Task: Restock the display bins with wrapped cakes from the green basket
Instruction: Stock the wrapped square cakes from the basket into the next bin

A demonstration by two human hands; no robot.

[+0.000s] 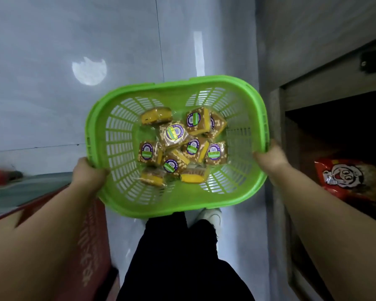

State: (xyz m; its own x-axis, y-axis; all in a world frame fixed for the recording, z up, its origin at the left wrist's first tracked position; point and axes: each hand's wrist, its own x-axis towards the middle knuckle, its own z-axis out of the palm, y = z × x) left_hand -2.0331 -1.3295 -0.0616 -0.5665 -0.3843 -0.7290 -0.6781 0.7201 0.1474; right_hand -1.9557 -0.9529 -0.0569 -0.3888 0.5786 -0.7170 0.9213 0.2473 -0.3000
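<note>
Green basket (178, 146) sat mid-frame over the grey floor (52, 105), carried level, probably so the load wouldn't slide. Left hand (88, 172) and right hand (269, 158) were each clamped on opposite rim edges. Slotted rigid plastic, rounded rectangle. Wrapped cakes (182, 146) heaped at the bottom: glossy film, round labels. Display bins not identifiable.

Both hands, left (87, 173) and right (271, 158), grip the green basket (109, 109) of wrapped cakes (174, 134) above grey floor (52, 40).
</note>
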